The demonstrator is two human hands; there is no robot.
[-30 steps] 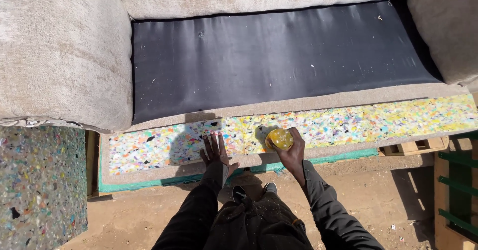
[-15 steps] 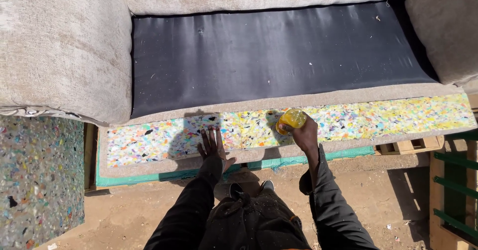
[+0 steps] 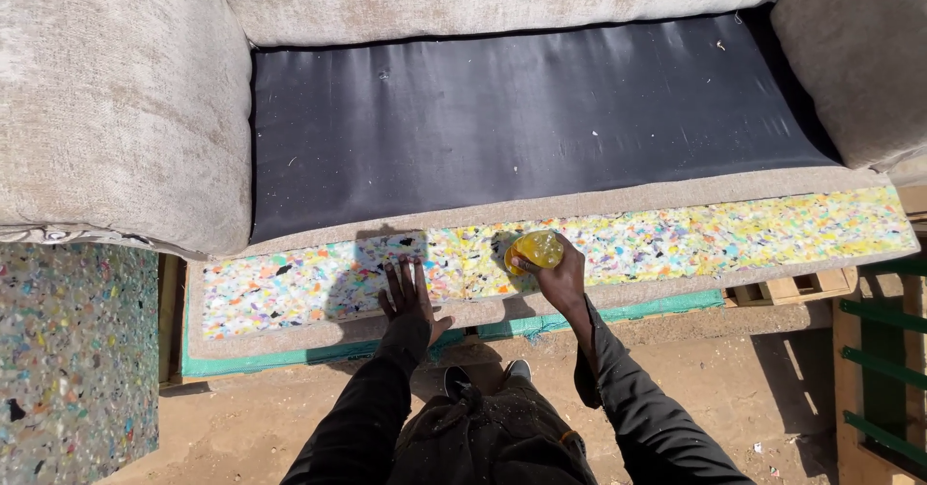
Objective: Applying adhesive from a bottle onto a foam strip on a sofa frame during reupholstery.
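A sofa frame stands before me with a black fabric seat base [image 3: 541, 118] and beige upholstered arms and back. Along its front edge runs a strip of multicoloured chip foam [image 3: 676, 239]. My left hand [image 3: 410, 297] lies flat with fingers spread on the foam strip near its middle. My right hand [image 3: 560, 277] holds a small yellow container [image 3: 536, 250] tilted against the foam just to the right of the left hand.
The left sofa arm [image 3: 116, 109] and right arm [image 3: 855, 60] flank the seat. A slab of speckled foam [image 3: 68, 350] lies at the lower left. Green metal bars [image 3: 884, 369] and wooden pallet pieces [image 3: 792, 287] stand at the right. Sandy ground lies below.
My right hand with the yellow container has shifted slightly along the foam strip. My left hand stays flat on the foam. The camera has moved a little.
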